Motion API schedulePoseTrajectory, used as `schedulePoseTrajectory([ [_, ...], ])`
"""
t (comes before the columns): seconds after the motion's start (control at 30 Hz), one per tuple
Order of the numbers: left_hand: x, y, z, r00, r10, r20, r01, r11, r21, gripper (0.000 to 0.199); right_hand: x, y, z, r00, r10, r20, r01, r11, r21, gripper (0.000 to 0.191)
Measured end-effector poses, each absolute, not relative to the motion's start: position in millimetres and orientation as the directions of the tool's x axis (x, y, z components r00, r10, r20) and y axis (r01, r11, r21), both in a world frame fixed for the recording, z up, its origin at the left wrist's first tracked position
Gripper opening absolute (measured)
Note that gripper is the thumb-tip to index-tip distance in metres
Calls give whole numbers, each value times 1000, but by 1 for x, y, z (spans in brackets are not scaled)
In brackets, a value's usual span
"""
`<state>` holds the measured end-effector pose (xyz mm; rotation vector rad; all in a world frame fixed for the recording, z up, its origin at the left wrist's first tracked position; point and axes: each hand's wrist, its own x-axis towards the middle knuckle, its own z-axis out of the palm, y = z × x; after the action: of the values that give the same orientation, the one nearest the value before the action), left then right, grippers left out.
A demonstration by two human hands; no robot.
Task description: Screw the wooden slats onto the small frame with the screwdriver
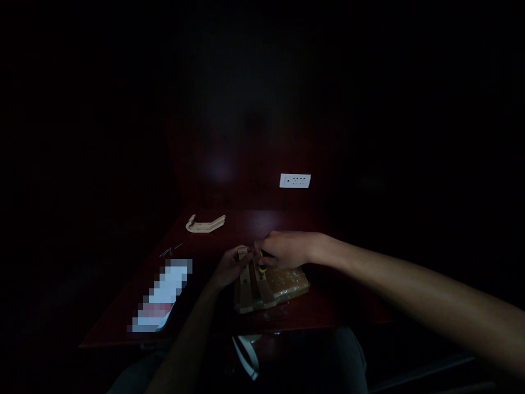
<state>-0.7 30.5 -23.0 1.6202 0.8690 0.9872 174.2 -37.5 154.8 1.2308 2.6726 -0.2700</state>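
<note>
- Left hand (228, 268): clamped on pale, slotted wooden piece (245, 290), near side of dark-red table (262, 220).
- Right hand (284, 248): fingers wrapped round yellow-and-black tool (263, 268).
- Plastic-wrapped brown block (292, 282): right of wood.

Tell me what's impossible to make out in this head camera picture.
All in the head view:
Yellow-and-black item: partly hidden by the right hand.
Bright rectangular item: surface detail lost to pixelation.
Thin pieces beyond it: too small to identify.
Right arm: cut off by the right edge.
</note>
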Motion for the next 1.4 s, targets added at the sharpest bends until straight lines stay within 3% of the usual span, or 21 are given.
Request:
schedulePoseTrajectory([
  [0.37, -3, 30, -20, 423, 893, 156, 48, -194, 980, 42, 172, -43, 152, -674, 700, -236, 733, 675, -90, 30],
  [0.57, -2, 30, -21, 429, 891, 149, 48, -188, 981, 43, 172, -41, 150, -627, 741, -240, 764, 645, -6, 37],
  [0.87, -3, 29, -21, 440, 887, 142, 15, -166, 986, 40, 174, -47, 157, -631, 720, -289, 763, 644, -60, 28],
  [1.03, -4, 29, -24, 444, 883, 154, 5, -175, 985, 38, 171, -44, 154, -608, 744, -278, 777, 630, -11, 34],
  [1.2, -4, 31, -25, 439, 878, 194, 18, -224, 974, 37, 169, -45, 156, -630, 721, -288, 762, 645, -52, 33],
  [1.4, -4, 33, -26, 421, 890, 173, 49, -213, 976, 37, 168, -47, 161, -591, 744, -312, 780, 625, 12, 38],
])
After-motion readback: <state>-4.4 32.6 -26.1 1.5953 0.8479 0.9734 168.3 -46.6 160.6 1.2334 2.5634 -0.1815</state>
